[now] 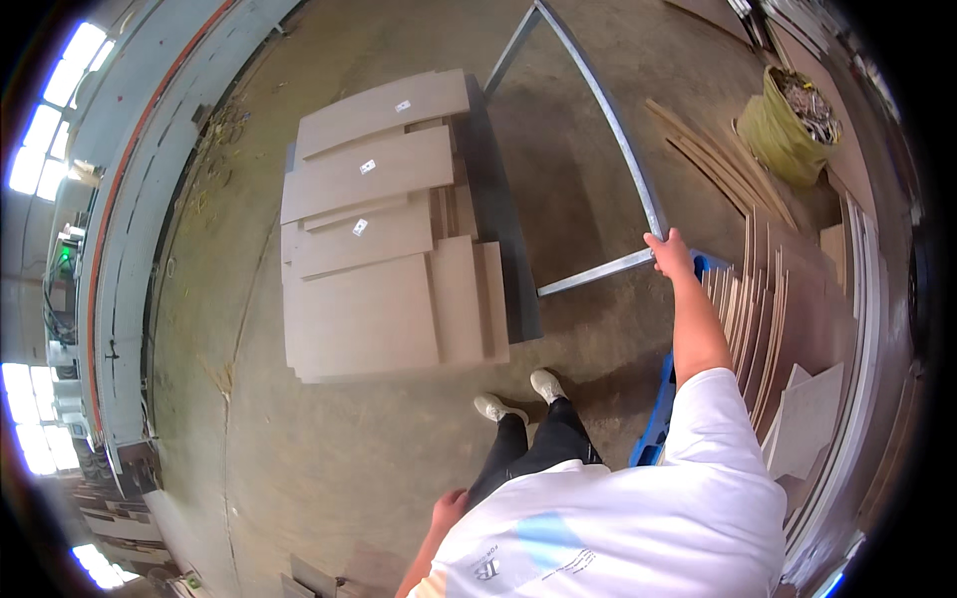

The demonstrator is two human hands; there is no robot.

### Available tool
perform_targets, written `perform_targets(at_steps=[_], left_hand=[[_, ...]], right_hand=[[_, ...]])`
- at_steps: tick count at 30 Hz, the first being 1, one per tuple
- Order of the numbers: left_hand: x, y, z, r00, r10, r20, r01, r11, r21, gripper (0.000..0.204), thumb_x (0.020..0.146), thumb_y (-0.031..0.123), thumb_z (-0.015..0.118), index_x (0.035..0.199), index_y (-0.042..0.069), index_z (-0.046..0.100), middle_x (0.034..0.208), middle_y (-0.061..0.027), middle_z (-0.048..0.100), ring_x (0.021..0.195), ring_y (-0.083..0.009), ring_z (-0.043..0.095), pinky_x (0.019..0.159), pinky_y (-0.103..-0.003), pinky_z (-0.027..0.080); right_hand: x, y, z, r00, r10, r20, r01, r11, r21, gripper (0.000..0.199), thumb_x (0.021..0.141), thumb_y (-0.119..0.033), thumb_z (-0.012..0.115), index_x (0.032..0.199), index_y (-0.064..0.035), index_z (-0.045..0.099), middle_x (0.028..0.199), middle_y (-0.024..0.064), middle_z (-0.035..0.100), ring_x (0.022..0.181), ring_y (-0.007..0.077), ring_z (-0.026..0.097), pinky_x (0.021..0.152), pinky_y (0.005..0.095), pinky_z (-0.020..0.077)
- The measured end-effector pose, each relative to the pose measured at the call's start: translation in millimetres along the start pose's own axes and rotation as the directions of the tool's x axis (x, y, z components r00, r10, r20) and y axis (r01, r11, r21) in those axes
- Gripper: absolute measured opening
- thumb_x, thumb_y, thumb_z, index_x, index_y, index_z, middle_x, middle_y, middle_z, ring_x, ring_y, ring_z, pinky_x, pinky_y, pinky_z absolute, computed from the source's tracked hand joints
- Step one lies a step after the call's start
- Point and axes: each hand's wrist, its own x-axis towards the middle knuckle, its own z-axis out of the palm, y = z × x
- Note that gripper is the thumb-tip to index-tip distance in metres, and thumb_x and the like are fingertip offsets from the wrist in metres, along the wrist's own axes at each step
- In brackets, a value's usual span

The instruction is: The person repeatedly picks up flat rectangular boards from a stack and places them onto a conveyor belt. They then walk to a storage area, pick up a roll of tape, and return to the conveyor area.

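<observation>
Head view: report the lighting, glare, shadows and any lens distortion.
Head view: strong fisheye bending, so the grey metal frame under the right hand curves, and black corners ring the picture; bright windows at the left rim blow out white; the concrete floor is evenly lit with soft shadows by the stacked wooden boards; the left hand is sharp enough.

A woodworking workshop: stacked wooden panels (384,229) on a bare concrete floor (588,179), offcut strips (713,159), and a scrap sack (793,125).
</observation>
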Motion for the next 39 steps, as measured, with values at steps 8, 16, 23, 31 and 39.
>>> perform_targets(at_steps=[8, 16, 23, 31, 39], left_hand=[[-14.7, 71.6, -76.6, 0.995, 0.052, 0.086, -0.053, 0.999, 0.012, 0.039, 0.098, 0.03, 0.064, 0.128, 0.005, 0.07, 0.122, -0.0158, 0.074, 0.112, -0.0259, 0.071, 0.097, -0.036, 0.054], [-22.3, 68.5, -180.9, 0.995, 0.028, 0.093, -0.033, 0.998, 0.059, 0.038, 0.099, 0.028, 0.063, 0.13, 0.007, 0.069, 0.122, -0.0146, 0.074, 0.113, -0.026, 0.07, 0.099, -0.037, 0.053], [-61.8, 88.7, -299.4, 0.999, -0.025, 0.048, 0.014, 0.977, 0.215, 0.044, 0.097, 0.038, 0.063, 0.13, 0.01, 0.07, 0.125, -0.016, 0.072, 0.119, -0.0309, 0.067, 0.102, -0.04, 0.052], [-55.4, 57.5, -326.4, 0.999, 0.017, 0.029, -0.021, 0.992, 0.127, 0.043, 0.096, 0.041, 0.062, 0.128, 0.015, 0.072, 0.126, -0.0142, 0.072, 0.12, -0.0316, 0.067, 0.103, -0.04, 0.051], [-5.6, 36.4, -363.4, 0.996, 0.084, 0.017, -0.085, 0.97, 0.226, 0.041, 0.095, 0.043, 0.061, 0.126, 0.019, 0.073, 0.122, -0.0133, 0.073, 0.116, -0.0315, 0.069, 0.101, -0.041, 0.052]], right_hand=[[-34.7, 0.1, -18.8, 0.998, 0.051, -0.021, -0.051, 0.999, 0.017, 0.058, 0.09, -0.05, 0.073, 0.114, -0.0025, 0.052, 0.082, 0.0095, 0.067, 0.053, 0.0202, 0.062, 0.047, 0.0342, 0.0499], [-73.4, 1.0, -32.0, 0.994, 0.074, -0.077, -0.068, 0.995, 0.075, 0.056, 0.09, -0.052, 0.074, 0.116, -0.0067, 0.054, 0.078, 0.008, 0.063, 0.052, 0.0197, 0.06, 0.043, 0.0328, 0.0483], [-101.3, 32.2, -44.4, 0.987, 0.105, -0.124, -0.107, 0.994, -0.008, 0.066, 0.091, -0.06, 0.07, 0.128, -0.0069, 0.056, 0.077, 0.0087, 0.06, 0.054, 0.019, 0.059, 0.042, 0.0342, 0.0454], [-159.0, 60.4, -62.0, 0.897, 0.251, -0.364, -0.373, 0.872, -0.316, 0.096, 0.089, -0.073, 0.059, 0.147, 0.0022, 0.049, 0.144, 0.0305, 0.055, 0.134, 0.0446, 0.054, 0.112, 0.0503, 0.0422], [-182.0, 66.3, -32.1, 0.822, 0.429, -0.374, -0.491, 0.867, -0.086, 0.096, 0.092, -0.076, 0.049, 0.134, 0.0104, 0.059, 0.132, 0.0369, 0.061, 0.131, 0.0481, 0.055, 0.11, 0.0525, 0.0432]])
